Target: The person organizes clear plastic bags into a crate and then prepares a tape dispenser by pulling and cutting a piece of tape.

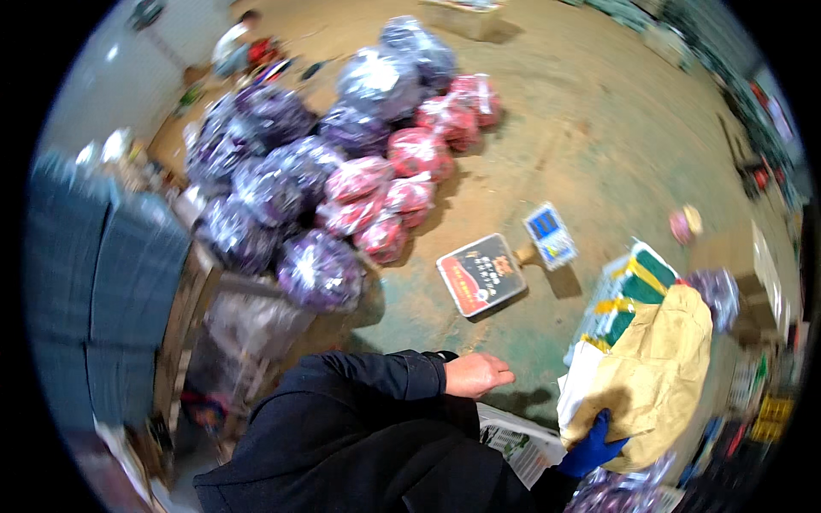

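My bare left hand is in front of my body, its fingers curled in, with nothing visible in them. My right hand, in a blue glove, rests with spread fingers against the lower edge of a crumpled brown paper sheet or sack. The paper lies over a light-coloured crate or box with green sides and yellow tape. Beyond my left hand, a platform scale with a dark and red printed top stands on the floor. Its blue display is mounted on the far right side.
Clear bags of dark purple contents and red contents are heaped at the far left. Blue-grey stacks and a wooden frame stand at left. Another person crouches far back. A cardboard box stands at right.
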### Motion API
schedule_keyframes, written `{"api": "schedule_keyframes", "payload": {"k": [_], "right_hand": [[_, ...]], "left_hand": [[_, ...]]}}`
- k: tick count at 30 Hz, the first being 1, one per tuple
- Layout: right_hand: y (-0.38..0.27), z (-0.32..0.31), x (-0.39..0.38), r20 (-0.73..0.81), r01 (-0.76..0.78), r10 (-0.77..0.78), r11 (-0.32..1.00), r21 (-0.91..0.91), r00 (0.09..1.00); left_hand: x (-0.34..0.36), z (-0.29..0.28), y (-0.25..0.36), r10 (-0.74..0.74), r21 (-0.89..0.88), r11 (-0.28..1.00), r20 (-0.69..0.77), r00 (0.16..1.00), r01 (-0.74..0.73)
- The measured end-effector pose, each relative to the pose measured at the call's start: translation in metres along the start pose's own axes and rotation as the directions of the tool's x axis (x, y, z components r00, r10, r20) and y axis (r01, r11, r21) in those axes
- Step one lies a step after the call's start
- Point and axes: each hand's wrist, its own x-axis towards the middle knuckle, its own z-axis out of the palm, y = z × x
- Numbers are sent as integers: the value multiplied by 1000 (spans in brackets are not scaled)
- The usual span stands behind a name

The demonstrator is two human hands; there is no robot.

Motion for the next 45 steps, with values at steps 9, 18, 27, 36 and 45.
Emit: {"api": "schedule_keyframes", "payload": {"k": [9,18,27,36,45], "right_hand": [[17,85,68,936,868,-264,491,-79,235],[-47,173,11,936,870,-269,377,319,-227],[-56,177,-209,207,232,-214,-96,968,-955],[-41,97,-335,-187,-178,-8,-267,947,-982],[10,84,-405,-249,-141,319,326,935,-915]], "left_hand": [[-84,41,30,-449,13,856,-475,757,517],[-135,89,92,-586,-339,678,-785,201,652],[-286,105,132,-942,-898,134,16,-335,-419],[-379,156,150,-972,-367,127,-232,-41,-922],[-436,163,138,-565,-497,745,-117,-817,-445]]}}
